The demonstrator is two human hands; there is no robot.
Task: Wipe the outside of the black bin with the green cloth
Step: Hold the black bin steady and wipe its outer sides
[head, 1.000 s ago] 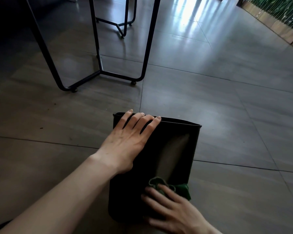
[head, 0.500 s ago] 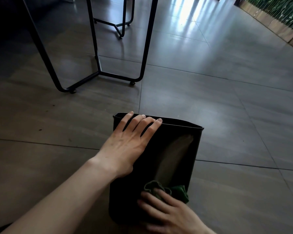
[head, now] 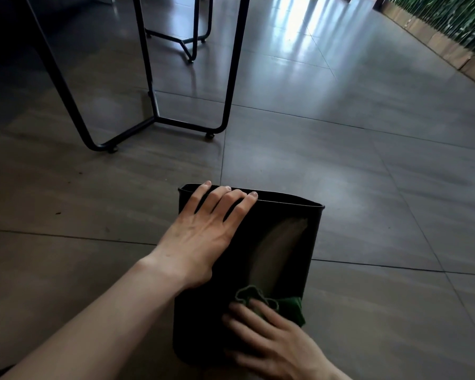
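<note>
- Floor (head: 340,165): large grey tiles with thin seams, glossy, bright window glare at the far centre; runs across the whole view.
- Table frame (head: 231,86): black metal tube legs, standing on the floor at the far left, small feet at the bends; a second, smaller frame (head: 195,37) farther behind it.
- Planter edge (head: 447,48): wooden boxes with green foliage above, along the far right border of the floor.
- Bin (head: 310,237): black, lying on its side on the floor at the near centre, open rim pointing far, broad side wall facing up; a pale sheen shows on that wall right of centre.
- Left hand (head: 203,237): flat, palm down on the left part of the upward wall, fingers spread and released, fingertips reaching the rim; forearm bare, coming in from the near left.
- Right hand (head: 272,344): palm down on the near end of the upward wall, fingers loosely extended, pressing on the cloth rather than clenched around it.
- Cloth (head: 291,305): green, crumpled, lying on the bin's wall near its base end, partly under the right fingertips, the rest showing beyond them toward the right edge of the bin.
</note>
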